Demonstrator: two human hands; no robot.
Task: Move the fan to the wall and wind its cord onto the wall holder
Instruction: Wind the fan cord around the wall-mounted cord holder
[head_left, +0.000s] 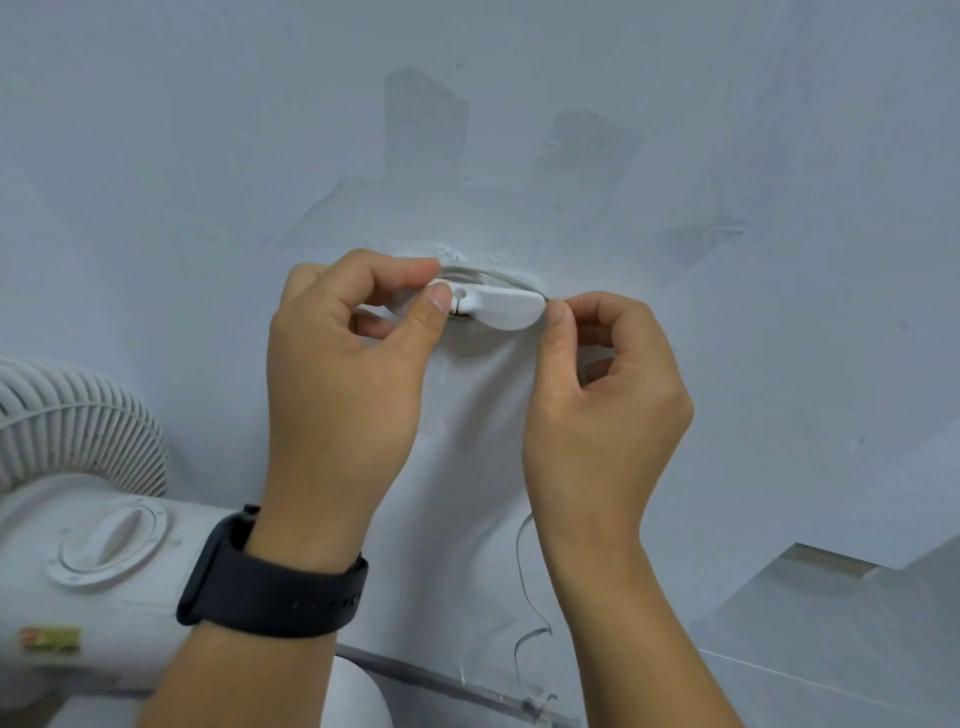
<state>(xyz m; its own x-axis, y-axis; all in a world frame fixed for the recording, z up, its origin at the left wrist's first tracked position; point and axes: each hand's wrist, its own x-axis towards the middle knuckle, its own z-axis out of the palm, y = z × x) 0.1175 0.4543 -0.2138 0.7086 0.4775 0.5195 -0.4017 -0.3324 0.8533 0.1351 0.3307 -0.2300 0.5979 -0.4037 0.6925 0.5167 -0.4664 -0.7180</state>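
Note:
A white fan (88, 519) stands at the lower left against the pale wall, its grille and round dial showing. At the middle of the wall sits the white cord holder (498, 306), with white cord (493, 275) looped behind its oval cap. My left hand (343, 374), with a black watch on the wrist, pinches the left end of the holder between thumb and forefinger. My right hand (597, 395) pinches the cord at the holder's right end. The cord's run below my right hand is hidden.
The pale wall (727, 156) carries rough patched marks above the holder. A thin dark wire or crack (519, 597) trails down the wall below. A skirting strip (441, 686) runs along the bottom, and a stepped ledge (831, 566) sits at the lower right.

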